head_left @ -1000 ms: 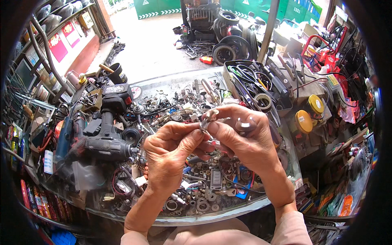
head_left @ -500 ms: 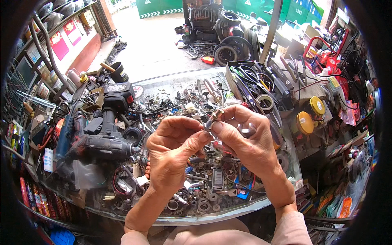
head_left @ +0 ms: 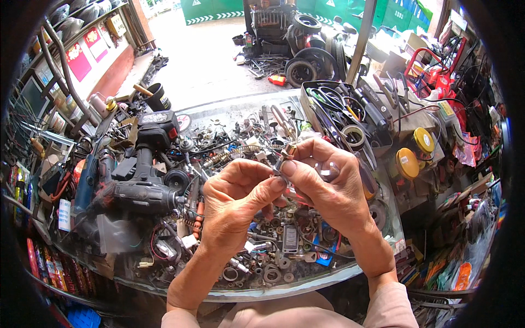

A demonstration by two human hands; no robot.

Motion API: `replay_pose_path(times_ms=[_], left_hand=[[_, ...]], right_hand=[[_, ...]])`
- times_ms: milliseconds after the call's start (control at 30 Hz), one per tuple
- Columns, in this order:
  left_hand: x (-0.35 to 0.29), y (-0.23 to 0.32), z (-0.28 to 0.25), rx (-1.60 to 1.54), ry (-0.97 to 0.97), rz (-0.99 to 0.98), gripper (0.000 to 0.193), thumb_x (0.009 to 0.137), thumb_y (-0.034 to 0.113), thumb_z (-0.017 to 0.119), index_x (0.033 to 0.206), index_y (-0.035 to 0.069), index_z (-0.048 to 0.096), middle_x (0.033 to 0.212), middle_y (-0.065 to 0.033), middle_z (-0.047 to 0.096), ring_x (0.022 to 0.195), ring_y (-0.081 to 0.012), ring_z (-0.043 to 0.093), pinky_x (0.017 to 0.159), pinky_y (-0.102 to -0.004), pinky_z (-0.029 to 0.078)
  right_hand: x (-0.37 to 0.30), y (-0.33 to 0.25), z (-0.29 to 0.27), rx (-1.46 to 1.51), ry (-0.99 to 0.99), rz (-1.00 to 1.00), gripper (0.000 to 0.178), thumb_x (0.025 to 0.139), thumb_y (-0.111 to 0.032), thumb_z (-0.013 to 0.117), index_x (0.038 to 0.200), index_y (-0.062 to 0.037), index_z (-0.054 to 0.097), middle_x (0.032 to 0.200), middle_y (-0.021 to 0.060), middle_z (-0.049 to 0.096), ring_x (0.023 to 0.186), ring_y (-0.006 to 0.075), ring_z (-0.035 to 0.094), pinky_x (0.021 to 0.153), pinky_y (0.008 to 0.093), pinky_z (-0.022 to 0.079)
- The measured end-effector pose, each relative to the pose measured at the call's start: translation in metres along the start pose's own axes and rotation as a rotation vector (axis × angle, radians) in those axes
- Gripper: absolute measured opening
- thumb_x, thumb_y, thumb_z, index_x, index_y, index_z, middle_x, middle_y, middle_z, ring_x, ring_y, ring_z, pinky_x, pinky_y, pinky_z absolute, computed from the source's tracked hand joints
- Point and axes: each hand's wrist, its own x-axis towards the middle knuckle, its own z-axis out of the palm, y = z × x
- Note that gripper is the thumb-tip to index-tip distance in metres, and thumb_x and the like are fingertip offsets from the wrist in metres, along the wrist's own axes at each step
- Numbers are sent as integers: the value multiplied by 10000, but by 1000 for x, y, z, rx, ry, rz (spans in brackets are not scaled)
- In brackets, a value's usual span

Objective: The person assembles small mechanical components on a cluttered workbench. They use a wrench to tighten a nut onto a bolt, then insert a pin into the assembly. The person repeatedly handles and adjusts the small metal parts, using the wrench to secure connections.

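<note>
Over the middle of a cluttered glass-topped bench, both hands meet at a small metal fitting (head_left: pixel 288 151) with a brassy, shiny end. My right hand (head_left: pixel 339 188) is closed, pinching the fitting between thumb and forefinger. A second part, a shiny rounded metal piece (head_left: pixel 328 171), sits in its curled fingers. My left hand (head_left: pixel 232 199) is also closed, its thumb and fingertips pressed together at the fitting's lower end. Whatever lies between those left fingertips is mostly hidden and too small to name.
Loose bolts, washers, springs and wires cover the glass bench (head_left: pixel 235 292). A black cordless impact wrench (head_left: pixel 143 195) lies at left. At the far right stand a tool box (head_left: pixel 381 143) with cables and a yellow-lidded jar (head_left: pixel 408 163). Wheels (head_left: pixel 301 72) stand beyond the bench.
My left hand has shifted slightly right and its fingers have curled a little. The right hand keeps its pinch on the metal fitting, almost unmoved.
</note>
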Motion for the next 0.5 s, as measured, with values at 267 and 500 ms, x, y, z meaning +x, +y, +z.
replay_pose_path(times_ms=[267, 500], left_hand=[[-3, 3, 3, 259, 84, 150, 189, 777, 50, 742, 899, -5, 610, 788, -68, 672, 691, -83, 627, 558, -184, 483], [-2, -1, 3, 274, 76, 158, 213, 876, 218, 647, 888, 8, 611, 725, -98, 665, 537, -126, 621, 435, -205, 449]], right_hand=[[3, 7, 1, 0, 20, 15, 151, 854, -100, 634, 900, 42, 616, 805, 41, 628, 746, 62, 566, 675, 217, 466], [5, 12, 4, 48, 57, 9, 211, 838, -200, 660, 880, -2, 601, 591, -45, 522, 435, -10, 400, 375, 148, 256]])
